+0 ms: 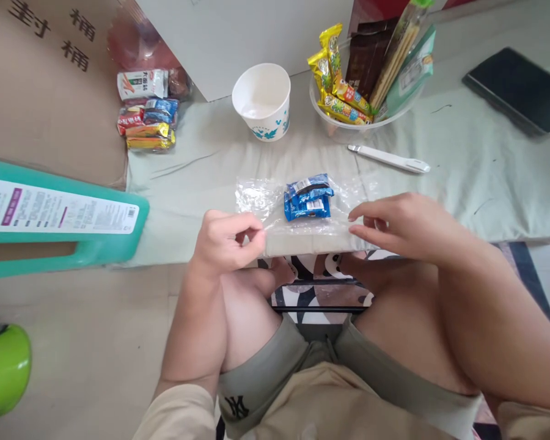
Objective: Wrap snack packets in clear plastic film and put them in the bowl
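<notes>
A clear plastic bag point(261, 198) lies flat at the near edge of a cloth-covered table point(462, 183). Inside it sit blue snack packets point(308, 197). My left hand point(227, 239) is closed in a pinch on the bag's near left edge. My right hand point(394, 223) pinches the bag's near right edge with its fingertips. Both hands rest at the table's front edge, above my knees.
Behind the bag stand a white paper cup point(262, 101), a clear bowl point(348, 125) full of snack packets, and a white pen-like tool point(389, 157). More snack packets point(147, 109) lie at the left, a dark tablet point(517, 88) far right, a teal stool point(64, 217) left.
</notes>
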`<control>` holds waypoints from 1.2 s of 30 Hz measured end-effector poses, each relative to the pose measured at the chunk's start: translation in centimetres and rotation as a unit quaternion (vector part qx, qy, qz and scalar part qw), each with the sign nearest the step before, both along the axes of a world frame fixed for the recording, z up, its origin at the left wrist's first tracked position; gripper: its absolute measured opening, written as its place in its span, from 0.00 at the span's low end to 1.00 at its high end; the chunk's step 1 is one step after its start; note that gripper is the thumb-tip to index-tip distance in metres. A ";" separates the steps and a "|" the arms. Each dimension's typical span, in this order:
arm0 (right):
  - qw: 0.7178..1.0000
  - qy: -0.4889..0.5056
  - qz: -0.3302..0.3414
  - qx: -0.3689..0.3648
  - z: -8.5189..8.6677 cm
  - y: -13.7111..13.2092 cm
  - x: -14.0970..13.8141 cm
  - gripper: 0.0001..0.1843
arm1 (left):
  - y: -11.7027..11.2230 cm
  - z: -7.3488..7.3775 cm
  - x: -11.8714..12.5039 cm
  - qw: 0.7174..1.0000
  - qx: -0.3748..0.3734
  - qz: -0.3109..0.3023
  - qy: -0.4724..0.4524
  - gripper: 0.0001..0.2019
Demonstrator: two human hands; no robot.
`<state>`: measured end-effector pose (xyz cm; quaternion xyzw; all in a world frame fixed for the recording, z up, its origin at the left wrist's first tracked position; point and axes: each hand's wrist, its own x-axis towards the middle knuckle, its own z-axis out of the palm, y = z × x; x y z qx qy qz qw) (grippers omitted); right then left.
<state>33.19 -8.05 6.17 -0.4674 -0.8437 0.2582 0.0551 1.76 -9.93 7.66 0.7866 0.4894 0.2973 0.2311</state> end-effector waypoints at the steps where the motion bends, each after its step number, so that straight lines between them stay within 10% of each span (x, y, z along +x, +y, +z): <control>1: 0.999 -0.016 0.010 -0.051 0.0 0.0 0.1 0.20 | 0.1 0.4 0.0 0.998 -0.058 -0.020 0.002 0.10; 7: 0.986 -0.049 -0.009 -0.159 -0.4 0.0 -0.2 0.35 | 0.9 0.9 -0.6 0.898 -0.418 -0.010 0.133 0.14; 12: 0.992 -0.035 -0.081 -0.088 -0.7 0.2 -1.3 0.44 | 0.6 0.4 -0.1 0.964 -0.162 0.141 0.156 0.25; 15: 0.990 0.062 -0.111 -0.054 -1.4 0.2 -2.4 0.41 | 0.6 0.0 0.8 0.976 -0.067 0.074 0.193 0.33; 18: 0.983 0.147 -0.111 -0.005 -2.5 0.2 -3.5 0.33 | 1.1 -0.8 1.2 0.973 -0.066 0.043 0.215 0.25; 25: 0.985 0.159 0.030 0.063 -4.5 0.5 -5.6 0.27 | 3.7 -2.2 -0.4 0.964 -0.088 0.237 0.080 0.10; 32: 0.994 0.057 0.045 0.083 -5.3 -0.2 -6.9 0.39 | 3.5 -2.1 0.1 0.973 -0.131 0.042 0.187 0.24; 36: 0.994 0.059 0.041 0.084 -5.3 -0.4 -7.0 0.38 | 4.0 -2.8 -0.2 0.973 -0.129 0.135 0.133 0.11</control>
